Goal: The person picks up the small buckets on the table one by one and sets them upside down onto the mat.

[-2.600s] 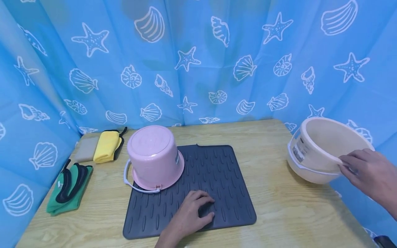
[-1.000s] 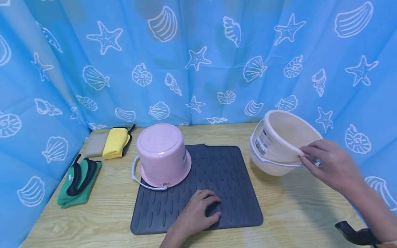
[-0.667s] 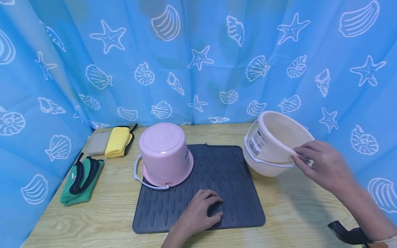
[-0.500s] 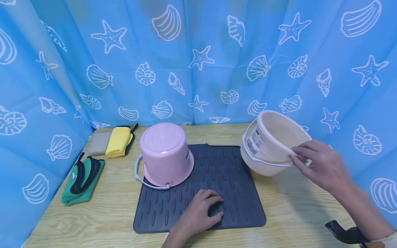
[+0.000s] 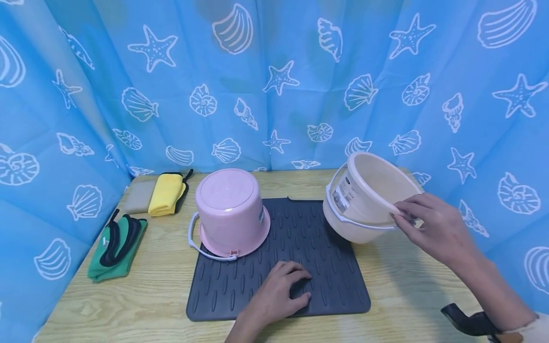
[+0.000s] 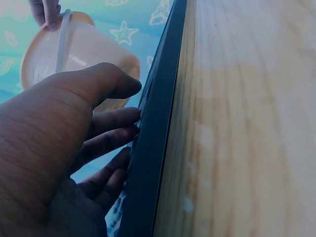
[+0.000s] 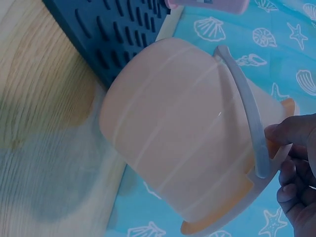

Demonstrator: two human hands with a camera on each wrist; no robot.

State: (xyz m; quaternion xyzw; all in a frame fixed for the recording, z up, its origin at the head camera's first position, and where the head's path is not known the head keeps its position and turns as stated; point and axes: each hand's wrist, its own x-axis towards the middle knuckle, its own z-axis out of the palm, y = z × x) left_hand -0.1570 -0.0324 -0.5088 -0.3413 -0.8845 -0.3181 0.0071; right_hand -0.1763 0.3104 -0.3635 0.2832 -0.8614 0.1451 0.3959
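One cream bucket tilts, mouth and axis up-right.
Right hand pinches its rim, body left of the fingers; left hand, fingers relaxed, apparently rests on the mat.

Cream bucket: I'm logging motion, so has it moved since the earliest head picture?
Yes, left: the cream bucket has closed on the dark mat, hiding part of its right edge.

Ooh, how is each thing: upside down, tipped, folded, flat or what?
Pink bucket: upside down, handle lowered.
Cream bucket: tilted, rim pinched by the right hand.
Dark mat: lying flat.
Green cloth: folded.
Yellow cloth: folded.
Grey pad: lying flat.
Left hand: resting on the mat.
Blue curtain: hanging.
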